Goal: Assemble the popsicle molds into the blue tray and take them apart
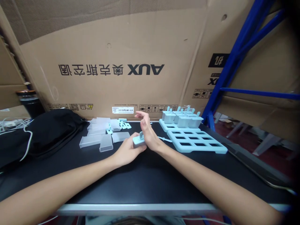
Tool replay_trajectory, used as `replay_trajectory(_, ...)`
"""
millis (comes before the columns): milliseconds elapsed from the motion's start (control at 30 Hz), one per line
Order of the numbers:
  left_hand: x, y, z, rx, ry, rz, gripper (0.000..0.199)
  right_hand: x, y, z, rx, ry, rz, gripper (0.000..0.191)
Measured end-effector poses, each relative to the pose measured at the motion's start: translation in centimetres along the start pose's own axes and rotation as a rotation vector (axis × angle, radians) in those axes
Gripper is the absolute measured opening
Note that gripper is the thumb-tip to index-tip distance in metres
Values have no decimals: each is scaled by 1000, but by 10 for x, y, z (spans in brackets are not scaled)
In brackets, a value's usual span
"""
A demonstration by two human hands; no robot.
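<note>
My left hand (127, 152) is wrapped round a popsicle mold (138, 141) with a light blue lid, whose stick handle points up. Against the mold's right side rests the palm of my right hand (150, 132), its fingers stretched out and not gripping. Several clear, frosted mold cups (106, 143) lie to the left. Small light blue lids with sticks (125, 125) are heaped behind them. To the right, a light blue rack (199, 140) shows rows of open slots. Behind it, a second rack (164, 125) carries several lidded popsicle molds (182, 118), handles upright.
A black bag (53, 131) and a dark cup (29, 103) stand on the left, with white cables (14, 126) nearby. Large cardboard (112, 87) walls off the back. A blue metal frame (234, 59) rises at the right. The black table's front edge (140, 207) runs below my arms.
</note>
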State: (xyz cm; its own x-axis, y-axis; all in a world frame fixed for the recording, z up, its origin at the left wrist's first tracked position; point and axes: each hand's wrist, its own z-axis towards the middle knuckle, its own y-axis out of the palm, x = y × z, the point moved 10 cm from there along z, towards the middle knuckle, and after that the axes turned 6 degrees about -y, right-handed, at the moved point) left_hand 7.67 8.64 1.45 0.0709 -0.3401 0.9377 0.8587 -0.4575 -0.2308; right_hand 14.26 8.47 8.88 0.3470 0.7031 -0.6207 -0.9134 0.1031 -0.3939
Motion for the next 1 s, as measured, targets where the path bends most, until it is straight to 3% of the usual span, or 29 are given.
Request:
replay_trajectory(167,-8,-25,-2,192,-27,7,47,-3,15,-13,-29,-86,-195,83)
replay_trajectory(267,-4,-30,-2,226,16,65,46,-6,27,-13,-74,-117,-229,85)
replay_trajectory(433,1,-25,1,189,85,143,34,-10,17,-5,-14,-89,-178,83)
replay_trajectory(567,2,-25,2,207,82,208,41,-12,11,-2,-4,-65,-148,85)
replay_trajectory(700,6,-26,0,231,42,316,34,-6,6,0,15,-29,-139,84)
replay_trajectory(900,14,-19,-3,195,12,331,28,8,-5,5,83,41,-108,81)
replay_trajectory(1000,19,-10,-5,115,26,267,24,14,-9,6,110,68,-93,79)
